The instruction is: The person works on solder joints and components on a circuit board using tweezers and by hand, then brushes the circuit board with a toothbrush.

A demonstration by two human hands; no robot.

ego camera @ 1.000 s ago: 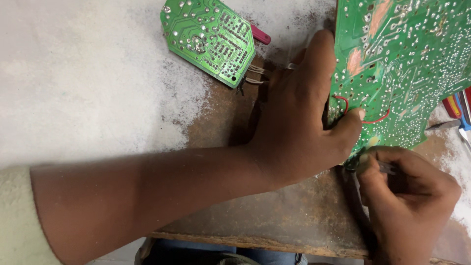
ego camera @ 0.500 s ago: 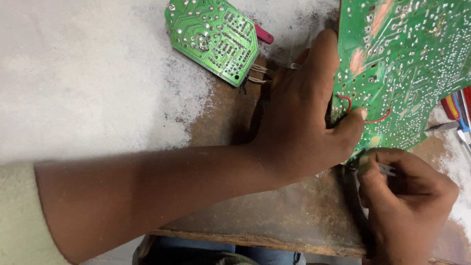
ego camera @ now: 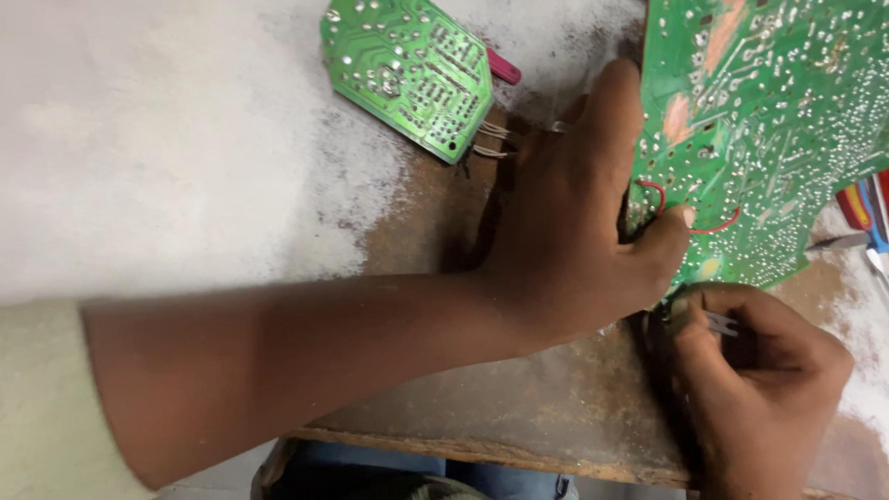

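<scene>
The large green circuit board (ego camera: 769, 130) lies solder side up at the upper right of the worn wooden bench (ego camera: 519, 435); every other position is given from this board. A thin red wire (ego camera: 690, 218) loops across its lower left corner.

The left hand (ego camera: 574, 241) is clamped on the board's left edge, fingers along the edge and thumb pressed on the face beside the red wire, pinning the board down. The right hand (ego camera: 759, 398) sits just below the board's lower corner, closed around a small metal tool (ego camera: 720, 322), apparently tweezers or fine pliers; its tip is hidden by the fingers, so what it bites on cannot be determined.

A smaller green circuit board (ego camera: 407, 69) lies well to the left of the large board, joined by thin pale wires (ego camera: 491, 139) that run toward the left hand. A pink-handled object (ego camera: 505, 67) shows from under its right edge. Red- and blue-handled tools (ego camera: 861, 218) lie just off the large board's right edge.

Assessment: the work at the corner appears to call for a steady board. The thumb should stay firm beside the wire, the tool should be worked in short, controlled pulls, and strain on the pale wires should be avoided.
</scene>
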